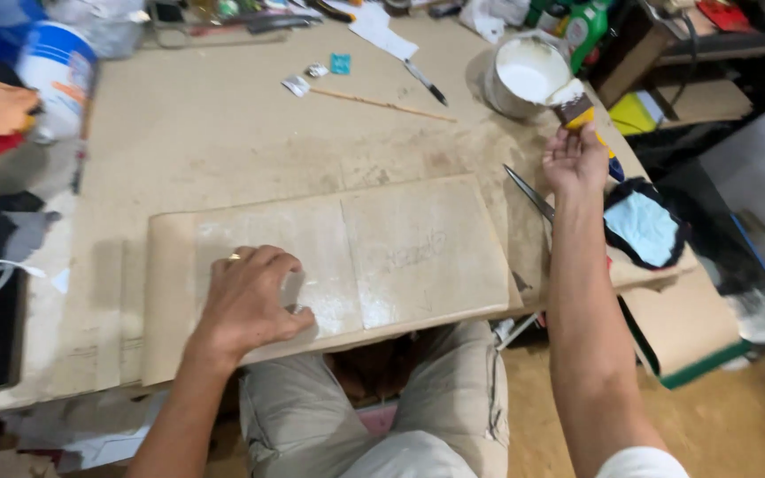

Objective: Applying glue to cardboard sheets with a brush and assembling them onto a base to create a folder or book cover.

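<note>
A seated person works at a dusty workbench (223,133), seen from above. The left hand (245,296) is spread, fingertips pressing down on a flat folded sheet of brown card (418,248) that lies along the near edge of the bench, overhanging the person's lap. Part of the card looks whitish with glue or paint. The right hand (575,159) is closed around the handle of a wide paintbrush (573,102), its bristles loaded white and resting at the rim of a white paint tin (524,75) near the far right corner. Scissors (529,193) lie just beside the right wrist. The card seems light, thin and bendable, best steadied by flat pressure on a dry area.
</note>
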